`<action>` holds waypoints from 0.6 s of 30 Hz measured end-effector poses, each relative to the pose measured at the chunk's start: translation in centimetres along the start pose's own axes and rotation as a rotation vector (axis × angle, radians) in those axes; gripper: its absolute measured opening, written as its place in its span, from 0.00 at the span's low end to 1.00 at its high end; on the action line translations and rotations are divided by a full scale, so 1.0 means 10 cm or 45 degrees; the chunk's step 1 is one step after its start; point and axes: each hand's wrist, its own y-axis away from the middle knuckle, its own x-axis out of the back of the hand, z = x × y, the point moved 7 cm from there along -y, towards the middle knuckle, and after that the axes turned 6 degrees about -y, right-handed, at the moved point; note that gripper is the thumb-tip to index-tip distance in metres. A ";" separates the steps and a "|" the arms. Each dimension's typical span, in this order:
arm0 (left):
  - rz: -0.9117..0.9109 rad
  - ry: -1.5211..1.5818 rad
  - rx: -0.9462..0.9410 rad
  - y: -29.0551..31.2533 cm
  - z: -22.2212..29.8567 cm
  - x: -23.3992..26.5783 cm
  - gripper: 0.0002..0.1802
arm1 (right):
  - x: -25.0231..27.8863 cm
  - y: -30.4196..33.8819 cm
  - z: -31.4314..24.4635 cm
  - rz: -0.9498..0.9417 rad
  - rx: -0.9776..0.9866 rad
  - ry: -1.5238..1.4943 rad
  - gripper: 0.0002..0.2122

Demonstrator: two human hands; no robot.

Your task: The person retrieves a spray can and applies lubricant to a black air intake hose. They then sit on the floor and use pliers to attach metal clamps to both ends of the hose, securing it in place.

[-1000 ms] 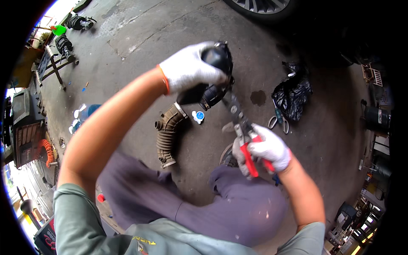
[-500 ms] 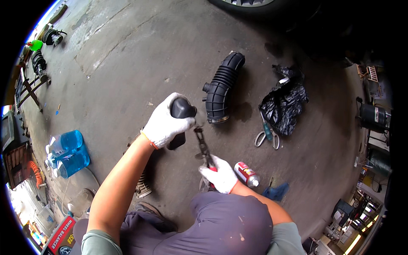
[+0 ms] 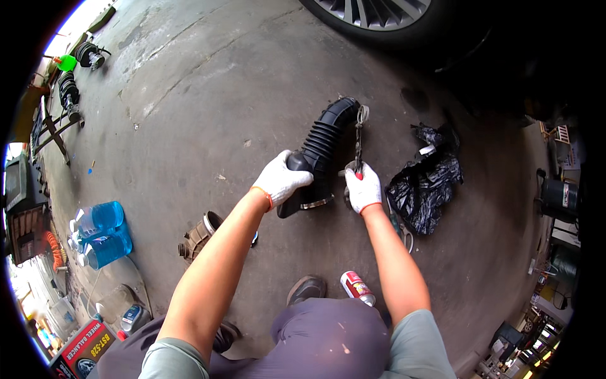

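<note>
Left hand (image 3: 282,182) is gripping the black box (image 3: 299,162), right hand (image 3: 364,189) is grasping the pliers (image 3: 358,144), which are pointing to 12 with what looks like a clamp (image 3: 363,114), so imo it's all about keeping that off the black hose (image 3: 324,136) that's lying at 12 from the knee (image 3: 333,331).

The grey floor (image 3: 202,120) is cracked, stained — bright light (image 3: 33,278) at left.

Gloved hands (image 3: 282,179) (image 3: 363,187): two are spotted!
Hoses (image 3: 322,142) (image 3: 201,234): two now counted.
Coil struts (image 3: 90,55) (image 3: 69,96): two are tallied.
Spray can (image 3: 358,288): just one is seen.
Black bag (image 3: 426,189): one is noted.
</note>
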 end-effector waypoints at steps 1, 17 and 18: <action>0.002 0.021 -0.050 0.00 -0.01 -0.01 0.30 | -0.06 -0.04 0.08 0.031 -0.028 -0.006 0.04; -0.084 0.476 -0.049 0.64 -0.48 0.14 0.24 | -0.95 0.95 -0.30 -0.220 -0.256 -0.398 0.08; -0.145 0.455 -0.041 0.67 -0.40 0.27 0.22 | -1.05 0.84 -0.24 -0.221 -0.124 -0.318 0.08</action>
